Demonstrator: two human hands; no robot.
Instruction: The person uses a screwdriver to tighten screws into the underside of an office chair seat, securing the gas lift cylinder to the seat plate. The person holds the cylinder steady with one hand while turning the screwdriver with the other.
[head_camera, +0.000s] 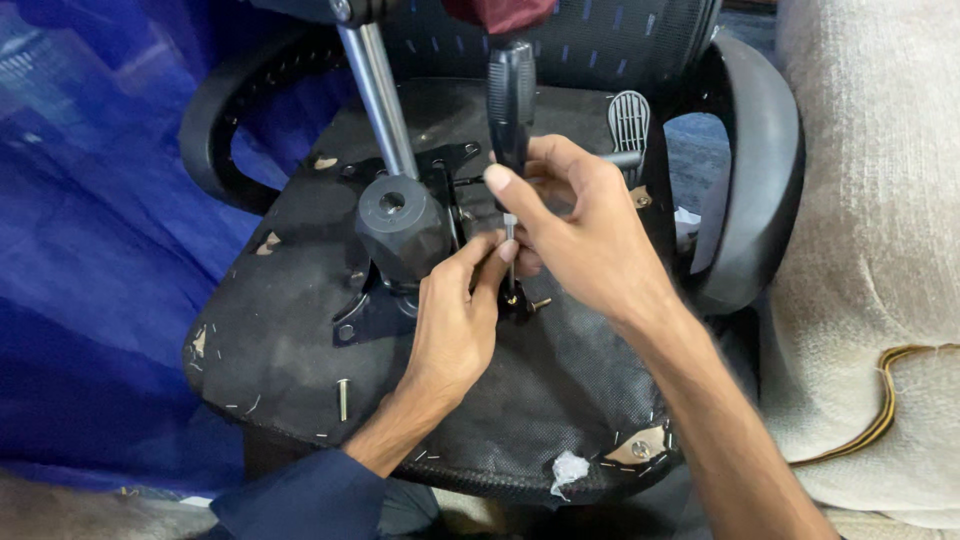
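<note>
1. The screwdriver (511, 110) stands near the middle of the upturned chair seat (290, 330). The right hand (580, 235) is wrapped round its lower handle and comes in from 5 o'clock, while the left hand (455, 320) sits just at 7 o'clock of the tip, fingers pinched narrow on the thin metal shaft (510, 245)
2. Count: one screwdriver, two hands, one gas cylinder (380, 95) rising toward 12 o'clock, two armrests (750, 180), and two loose screws I can make out, one (343, 399) lying at 8 o'clock of the left hand and a brass one (541, 301) just at 3 o'clock of the tip
3. The screwdriver's long axis runs 12 to 6, nearly upright, black handle up top and tip down on the black mounting plate (365, 315). What the tip sits in is hidden by the fingers
</note>
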